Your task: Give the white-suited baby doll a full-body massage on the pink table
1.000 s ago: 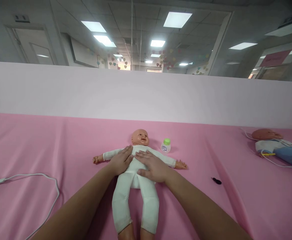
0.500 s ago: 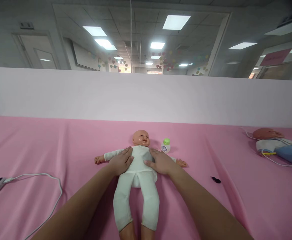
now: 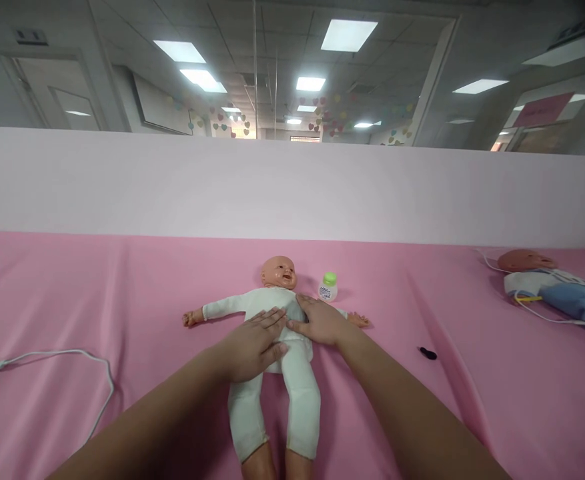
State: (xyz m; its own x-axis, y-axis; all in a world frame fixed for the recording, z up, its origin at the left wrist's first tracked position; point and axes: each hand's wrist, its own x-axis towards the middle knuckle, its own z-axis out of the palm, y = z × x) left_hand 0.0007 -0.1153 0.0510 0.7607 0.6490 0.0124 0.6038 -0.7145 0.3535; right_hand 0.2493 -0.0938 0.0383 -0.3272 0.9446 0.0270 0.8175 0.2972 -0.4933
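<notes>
A baby doll (image 3: 299, 380) in white clothes lies face up on the pink sheet (image 3: 157, 267), arms spread, its head toward the white wall. My left hand (image 3: 255, 345) rests across the doll's belly, fingers extended and pointing up to the right. On the side of the doll's chest at the right lies my right hand (image 3: 321, 323), flat with its thumb apart from the fingers. Neither hand grips anything. A small bottle with a green cap (image 3: 329, 287) stands just beyond my right hand, not touched.
At the far right lies a second doll (image 3: 567, 293) in blue and white, with a thin white tube. A small black object (image 3: 427, 353) is right of my right forearm. A white cable (image 3: 67, 352) runs from a device at the left edge. Behind is a low white wall (image 3: 272, 187) under glass.
My left hand has moved from the doll's upper chest at the left down and inward onto its belly. My right hand has stayed on the chest. The view has shifted slightly.
</notes>
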